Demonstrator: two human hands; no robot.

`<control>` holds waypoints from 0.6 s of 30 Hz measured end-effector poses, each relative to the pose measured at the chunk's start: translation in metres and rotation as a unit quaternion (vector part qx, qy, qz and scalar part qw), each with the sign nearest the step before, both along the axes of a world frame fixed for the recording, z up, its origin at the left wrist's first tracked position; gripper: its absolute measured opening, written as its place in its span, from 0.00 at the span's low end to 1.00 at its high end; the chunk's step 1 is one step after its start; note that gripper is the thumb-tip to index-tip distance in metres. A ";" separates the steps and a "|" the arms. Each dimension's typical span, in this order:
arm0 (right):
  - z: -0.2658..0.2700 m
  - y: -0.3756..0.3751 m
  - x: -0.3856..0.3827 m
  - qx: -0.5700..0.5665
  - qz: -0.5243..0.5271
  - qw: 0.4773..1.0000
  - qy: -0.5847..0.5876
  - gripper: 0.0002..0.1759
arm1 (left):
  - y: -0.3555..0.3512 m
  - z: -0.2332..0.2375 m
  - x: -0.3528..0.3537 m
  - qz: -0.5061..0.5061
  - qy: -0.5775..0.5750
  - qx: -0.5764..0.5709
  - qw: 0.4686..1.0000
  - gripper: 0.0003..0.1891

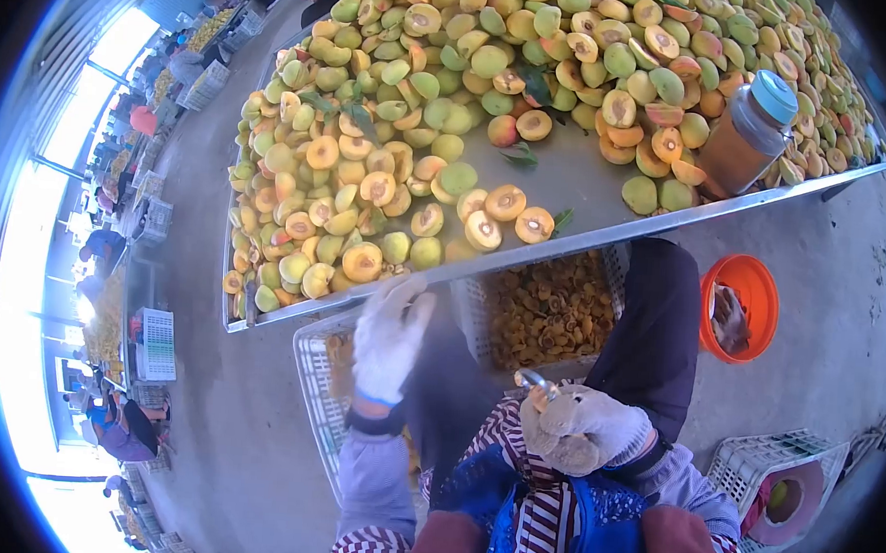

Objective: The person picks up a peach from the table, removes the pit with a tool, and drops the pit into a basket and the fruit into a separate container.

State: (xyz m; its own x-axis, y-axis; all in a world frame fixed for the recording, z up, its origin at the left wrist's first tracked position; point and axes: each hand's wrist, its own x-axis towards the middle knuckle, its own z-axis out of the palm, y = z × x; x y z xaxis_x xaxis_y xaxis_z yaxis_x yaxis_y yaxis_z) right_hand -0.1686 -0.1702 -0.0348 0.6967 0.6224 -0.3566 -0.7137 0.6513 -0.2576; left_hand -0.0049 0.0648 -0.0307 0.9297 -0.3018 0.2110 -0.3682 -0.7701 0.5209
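Observation:
My left hand [387, 342], in a white glove, is raised at the near edge of the metal table [588, 189]. Its fingers point toward the fruit, slightly blurred, and nothing shows in them. In front of my chest, my right hand [585, 432] wears a soiled glove and is closed around a small metal tool with a looped end [536, 384]; its handle is mostly hidden. Halved apricots [362, 261], many with pits showing, lie closest to my left hand. Between my knees, a crate holds brownish pits and scraps [551, 312].
A white crate [311, 355] stands below my left arm. On the table is a jar with a turquoise lid [746, 132]. An orange bucket [760, 338] and another crate [805, 451] sit on the floor to the right. People work at tables along the left.

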 end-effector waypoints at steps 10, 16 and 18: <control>-0.004 -0.006 0.009 -0.124 -0.003 0.987 -0.099 0.16 | -0.107 -0.042 0.089 0.029 0.186 0.043 0.981 0.22; 0.013 -0.005 0.020 -0.214 -0.067 0.969 -0.108 0.14 | -0.085 0.003 0.020 -0.052 0.429 -0.437 0.789 0.27; 0.012 0.000 0.020 -0.212 -0.089 0.967 -0.106 0.16 | -0.082 0.007 -0.003 -0.046 0.438 -0.492 0.751 0.28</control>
State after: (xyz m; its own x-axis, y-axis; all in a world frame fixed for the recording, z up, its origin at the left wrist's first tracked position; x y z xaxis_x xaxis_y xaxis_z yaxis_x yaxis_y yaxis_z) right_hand -0.1486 -0.1703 -0.0233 0.8645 0.3147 -0.3918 -0.5024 0.5621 -0.6570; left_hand -0.0076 -0.0168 -0.0235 0.8271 -0.4710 -0.3066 0.4190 0.1532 0.8950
